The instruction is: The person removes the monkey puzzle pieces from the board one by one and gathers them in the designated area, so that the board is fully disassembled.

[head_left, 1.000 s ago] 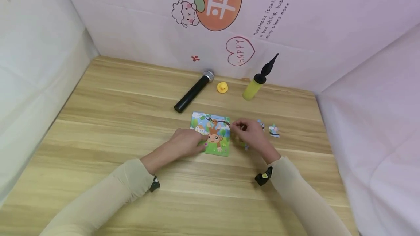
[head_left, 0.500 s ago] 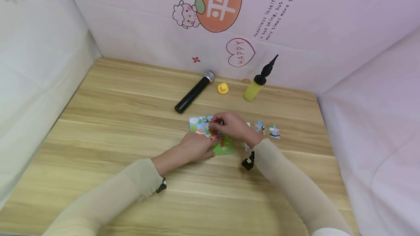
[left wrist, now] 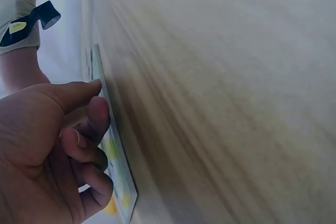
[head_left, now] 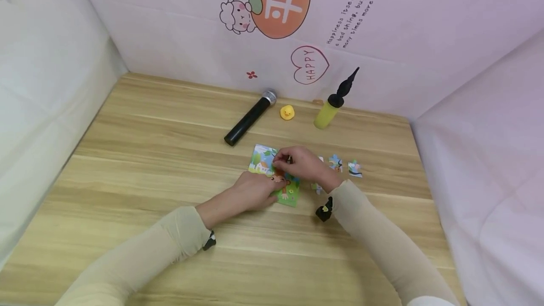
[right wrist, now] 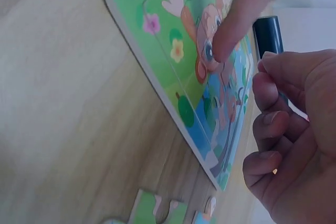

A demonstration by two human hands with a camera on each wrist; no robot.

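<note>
A puzzle board [head_left: 261, 157] with a monkey picture lies turned at an angle on the table. My left hand [head_left: 255, 189] rests over its near side; in the right wrist view a straight finger [right wrist: 236, 30] presses the monkey's face. The other fingers of this hand [left wrist: 63, 145] bend loosely at the board's edge in the left wrist view. My right hand [head_left: 299, 162] is over the board's right half, thumb and index tips together. Close up, that hand [right wrist: 294, 114] has curled fingers, and nothing shows between its tips.
Loose puzzle pieces lie right of the board, among them one piece [head_left: 355, 169] farthest out and another [head_left: 335, 163] nearer. Behind stand or lie a black microphone [head_left: 248, 122], a yellow toy duck [head_left: 287, 113] and a yellow hand pump [head_left: 326, 114] by the printed backdrop.
My right hand has moved left from the board's right edge to over the board. My left hand has slid slightly right. The board has turned clockwise in the last half second.
</note>
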